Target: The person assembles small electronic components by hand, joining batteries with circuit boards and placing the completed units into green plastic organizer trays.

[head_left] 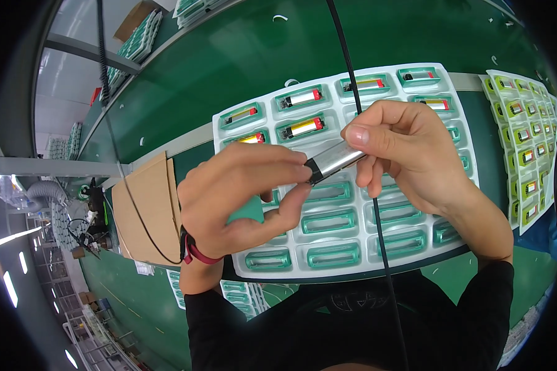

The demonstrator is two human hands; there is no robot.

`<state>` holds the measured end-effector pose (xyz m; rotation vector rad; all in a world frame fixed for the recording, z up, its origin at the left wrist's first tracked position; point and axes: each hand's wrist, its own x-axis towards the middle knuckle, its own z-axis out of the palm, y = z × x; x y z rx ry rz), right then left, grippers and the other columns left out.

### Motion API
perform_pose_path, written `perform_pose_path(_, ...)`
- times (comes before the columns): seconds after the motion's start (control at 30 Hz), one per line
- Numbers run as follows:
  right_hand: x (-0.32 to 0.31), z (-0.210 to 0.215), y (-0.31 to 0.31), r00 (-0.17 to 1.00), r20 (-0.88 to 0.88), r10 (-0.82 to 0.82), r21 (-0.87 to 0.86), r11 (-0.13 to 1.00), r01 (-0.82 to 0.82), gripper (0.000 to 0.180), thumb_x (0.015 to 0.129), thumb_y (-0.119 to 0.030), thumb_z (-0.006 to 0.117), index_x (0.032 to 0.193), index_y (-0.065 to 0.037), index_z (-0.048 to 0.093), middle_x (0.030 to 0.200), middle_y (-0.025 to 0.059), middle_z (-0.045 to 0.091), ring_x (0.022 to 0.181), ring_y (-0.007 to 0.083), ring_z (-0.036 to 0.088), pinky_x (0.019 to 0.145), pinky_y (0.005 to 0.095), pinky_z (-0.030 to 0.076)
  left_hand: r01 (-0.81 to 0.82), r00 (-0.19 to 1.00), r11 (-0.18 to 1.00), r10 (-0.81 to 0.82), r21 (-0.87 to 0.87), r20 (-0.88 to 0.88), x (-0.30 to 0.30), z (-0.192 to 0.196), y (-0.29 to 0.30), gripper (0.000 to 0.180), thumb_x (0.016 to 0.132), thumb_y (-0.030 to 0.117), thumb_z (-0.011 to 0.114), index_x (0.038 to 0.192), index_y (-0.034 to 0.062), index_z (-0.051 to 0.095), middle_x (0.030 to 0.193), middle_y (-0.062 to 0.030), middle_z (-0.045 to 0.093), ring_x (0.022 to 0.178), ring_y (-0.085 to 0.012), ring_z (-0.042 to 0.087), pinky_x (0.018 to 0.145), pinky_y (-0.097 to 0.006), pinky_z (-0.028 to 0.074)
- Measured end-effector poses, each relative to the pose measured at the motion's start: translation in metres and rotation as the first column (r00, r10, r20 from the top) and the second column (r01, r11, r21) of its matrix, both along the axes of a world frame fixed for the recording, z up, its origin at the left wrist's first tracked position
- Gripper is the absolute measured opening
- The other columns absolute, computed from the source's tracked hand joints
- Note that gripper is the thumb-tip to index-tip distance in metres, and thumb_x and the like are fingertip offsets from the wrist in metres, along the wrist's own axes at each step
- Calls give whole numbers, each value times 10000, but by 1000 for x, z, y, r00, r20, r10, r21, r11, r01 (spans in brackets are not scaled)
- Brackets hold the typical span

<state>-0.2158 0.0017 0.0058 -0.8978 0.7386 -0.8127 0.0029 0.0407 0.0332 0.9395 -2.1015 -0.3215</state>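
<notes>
A silver, black-ended block (335, 161) is held tilted above the white tray (366, 232); the left hand (238, 188) pinches its black end between thumb and fingers, the right hand (408, 151) grips the other end. Red-ended cells (304, 127) lie in the tray's upper green pockets. Cardboard (143, 210) lies left, another loaded tray (514, 185) right.

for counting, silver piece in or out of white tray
Out: left hand and right hand hold the silver piece above the white tray.
</notes>
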Motion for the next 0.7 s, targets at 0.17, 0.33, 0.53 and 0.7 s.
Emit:
perform_pose_path(0.17, 2, -1, -1, 999, -30, -14, -9, 1000, 14, 175, 896, -147, 650, 883, 24, 615, 745, 88, 636, 559, 134, 639, 431, 239, 505, 101, 965, 960, -31, -261, 259, 4, 2, 1, 321, 538, -73, 726, 839, 13, 658, 879, -141, 698, 590, -164, 610, 485, -221, 466)
perform_pose_path(0.33, 2, -4, 0, 1000, -7, -6, -16, 1000, 6, 176, 896, -147, 651, 899, 25, 617, 745, 83, 635, 570, 139, 641, 446, 247, 508, -33, 925, 936, 162, -351, 345, 0, 0, 6, 285, 548, -65, 737, 799, 31, 643, 888, -120, 704, 611, -182, 641, 516, -240, 484)
perform_pose_path(0.53, 1, -5, 2, 1000, 0, 6, -37, 999, -6, 175, 897, -143, 649, 912, 29, 621, 762, 86, 637, 584, 143, 643, 460, 252, 510, -58, 931, 948, 163, -312, 325, -4, 3, 6, 292, 560, -74, 734, 816, 26, 631, 869, -111, 702, 620, -172, 647, 531, -248, 495)
perform_pose_path(0.7, 0, -7, 0, 1000, 3, 7, -57, 998, -7, 174, 896, -138, 650, 920, 33, 626, 777, 89, 641, 599, 143, 648, 473, 249, 513, -153, 976, 981, 169, -120, 138, -11, -3, 8, 269, 577, -110, 717, 782, 15, 595, 868, -128, 688, 615, -147, 621, 527, -235, 483)
